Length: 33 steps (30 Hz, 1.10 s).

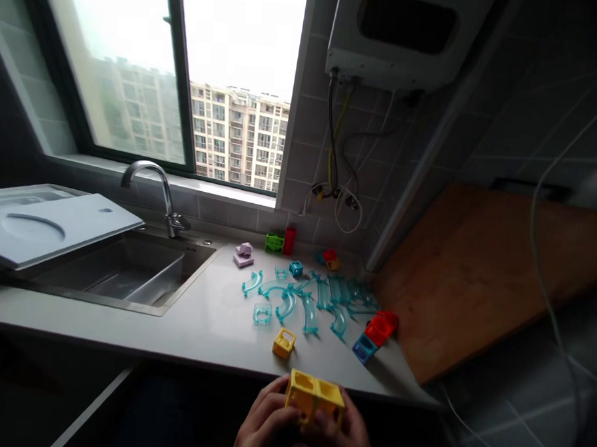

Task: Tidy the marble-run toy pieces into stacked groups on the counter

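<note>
Both my hands hold a yellow block piece [314, 393] made of two joined hollow cubes, low at the frame's bottom edge, just in front of the counter's front edge. My left hand [264, 425] wraps its left side and my right hand [341, 434] grips its right side, fingers curled. On the pale counter [208, 325] just beyond lies a single yellow hollow cube [283, 343]. Farther back lie several clear teal curved track pieces [314, 298].
Red blocks [382, 326] and a blue block [365, 348] sit at the counter's right. A purple piece [243, 254], green block [274, 242] and red cylinder [289, 240] stand near the wall. A steel sink [120, 271] with faucet [155, 189] and white board [48, 224] is left; a wooden board [476, 273] right.
</note>
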Each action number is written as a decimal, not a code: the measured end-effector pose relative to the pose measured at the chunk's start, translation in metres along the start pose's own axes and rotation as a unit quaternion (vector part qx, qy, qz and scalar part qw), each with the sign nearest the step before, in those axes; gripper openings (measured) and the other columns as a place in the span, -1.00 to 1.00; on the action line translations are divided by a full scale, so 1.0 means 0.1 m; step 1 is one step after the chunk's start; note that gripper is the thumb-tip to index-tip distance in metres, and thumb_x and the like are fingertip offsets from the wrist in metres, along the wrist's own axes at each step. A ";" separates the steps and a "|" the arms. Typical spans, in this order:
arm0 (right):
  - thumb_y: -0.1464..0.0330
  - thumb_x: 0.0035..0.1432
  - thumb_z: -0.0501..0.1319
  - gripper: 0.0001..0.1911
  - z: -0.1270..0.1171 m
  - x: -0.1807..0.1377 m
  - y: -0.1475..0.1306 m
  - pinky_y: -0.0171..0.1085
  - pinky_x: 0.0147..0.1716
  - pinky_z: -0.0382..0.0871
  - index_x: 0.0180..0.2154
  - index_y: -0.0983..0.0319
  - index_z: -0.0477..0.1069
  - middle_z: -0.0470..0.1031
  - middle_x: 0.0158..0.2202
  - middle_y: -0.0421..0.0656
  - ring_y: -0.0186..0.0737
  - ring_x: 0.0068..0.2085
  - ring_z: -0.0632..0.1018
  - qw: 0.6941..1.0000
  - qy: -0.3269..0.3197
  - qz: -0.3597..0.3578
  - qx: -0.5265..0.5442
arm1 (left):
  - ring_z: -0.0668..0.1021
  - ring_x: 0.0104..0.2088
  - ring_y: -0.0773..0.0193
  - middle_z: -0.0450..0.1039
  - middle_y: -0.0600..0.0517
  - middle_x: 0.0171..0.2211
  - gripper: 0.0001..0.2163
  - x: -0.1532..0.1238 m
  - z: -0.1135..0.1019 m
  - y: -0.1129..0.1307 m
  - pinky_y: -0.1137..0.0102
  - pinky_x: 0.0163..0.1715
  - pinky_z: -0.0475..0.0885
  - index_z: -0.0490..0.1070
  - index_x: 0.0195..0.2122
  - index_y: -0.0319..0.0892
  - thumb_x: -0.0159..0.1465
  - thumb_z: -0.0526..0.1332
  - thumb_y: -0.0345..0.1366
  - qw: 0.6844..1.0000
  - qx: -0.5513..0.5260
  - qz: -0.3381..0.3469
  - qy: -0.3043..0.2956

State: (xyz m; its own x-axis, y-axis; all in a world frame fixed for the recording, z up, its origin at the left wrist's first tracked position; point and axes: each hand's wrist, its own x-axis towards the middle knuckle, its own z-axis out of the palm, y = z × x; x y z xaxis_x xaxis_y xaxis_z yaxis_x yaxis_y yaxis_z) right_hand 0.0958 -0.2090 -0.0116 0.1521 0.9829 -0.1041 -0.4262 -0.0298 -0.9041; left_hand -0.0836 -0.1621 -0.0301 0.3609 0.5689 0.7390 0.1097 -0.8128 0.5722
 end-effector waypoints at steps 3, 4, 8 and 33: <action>0.18 0.10 0.47 -0.50 0.12 0.13 -0.44 -0.05 0.03 0.48 0.01 0.17 0.41 0.61 -0.05 -0.07 -0.02 -0.06 0.63 0.998 0.000 -0.042 -0.052 | 0.42 0.26 -0.13 0.41 -0.22 0.18 -0.46 0.06 -0.07 0.03 0.02 0.17 0.48 0.28 0.21 -0.07 0.24 0.41 -0.24 0.997 -0.062 -0.051 0.018; 0.21 0.08 0.48 -0.50 0.13 0.18 -0.56 -0.07 0.05 0.47 0.01 0.16 0.40 0.61 -0.04 -0.08 -0.04 -0.04 0.62 0.995 0.009 -0.064 -0.078 | 0.42 0.27 -0.12 0.36 -0.22 0.23 -0.45 0.09 -0.11 0.02 -0.01 0.19 0.46 0.25 0.23 -0.05 0.25 0.40 -0.27 0.993 -0.082 -0.078 0.021; 0.26 0.05 0.51 -0.51 0.12 0.39 -0.83 -0.14 0.02 0.49 -0.03 0.16 0.41 0.59 -0.04 -0.11 -0.06 0.00 0.60 0.975 0.028 -0.116 -0.188 | 0.46 0.23 0.00 0.39 -0.11 0.20 -0.53 0.35 -0.27 -0.12 0.04 0.19 0.46 0.27 0.20 0.03 0.30 0.35 -0.33 0.974 -0.152 -0.169 0.000; 0.29 0.02 0.52 -0.44 -0.12 1.09 -0.62 -0.03 0.02 0.55 0.06 0.12 0.45 0.56 0.09 -0.05 0.07 0.09 0.59 0.966 -0.002 -0.091 -0.241 | 0.58 0.01 0.02 0.35 -0.08 0.24 -0.19 1.35 -0.35 -1.16 0.14 0.01 0.54 0.25 0.30 0.10 0.03 0.53 -0.10 0.947 -0.141 -0.175 -0.230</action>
State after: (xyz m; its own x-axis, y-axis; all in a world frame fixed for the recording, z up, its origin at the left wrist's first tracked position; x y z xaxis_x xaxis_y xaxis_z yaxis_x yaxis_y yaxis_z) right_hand 0.1497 -0.1020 0.0280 0.1817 0.9805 0.0747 0.0724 0.0624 -0.9954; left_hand -0.0799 0.0131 0.0155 0.7199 0.6303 0.2907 0.0690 -0.4817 0.8736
